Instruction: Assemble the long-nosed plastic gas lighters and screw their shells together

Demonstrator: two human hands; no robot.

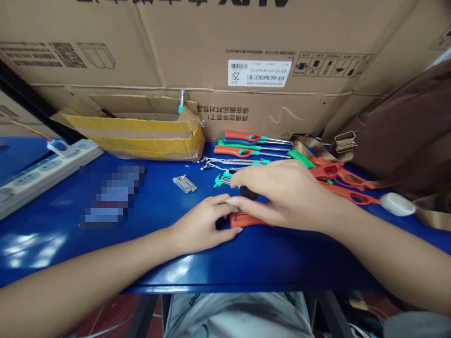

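Both my hands meet at the middle of the blue table (148, 263). My left hand (204, 225) rests on the table with its fingers curled against the end of an orange lighter handle (246, 220). My right hand (285, 195) lies over the same handle, fingers bent and pressing on a black part (248, 192) above it. Small teal and metal pieces (222, 179) lie just behind my fingers. Most of the handle is hidden under my right hand.
Several orange and teal long-nosed lighters (246, 145) lie at the back; more orange handles (348, 185) sit at right beside a white object (398, 204). A taped cardboard tray (141, 131), a power strip (42, 171), small metal tubes (185, 184) and a brown bag (405, 131) surround them.
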